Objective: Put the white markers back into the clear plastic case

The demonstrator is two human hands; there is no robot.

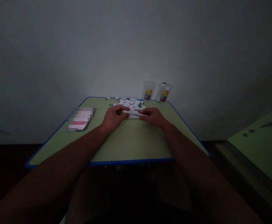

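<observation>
Both hands (113,116) (155,116) half-curled, gripping white markers (126,111); clear container (164,95) seemingly holds upright pens (160,90), second container (148,94) beside.

Pens (134,107) part-hidden by L/R hands (113,117) (155,117); container lbl (148,94) txt unreadable.

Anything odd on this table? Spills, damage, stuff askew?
No obvious spill or damage, though the frame is dim. The markers lie jumbled at mixed angles on the table, outside the clear containers at the back. Oddest: the flat item at left looks pixelated, so its markings can't be read.
</observation>
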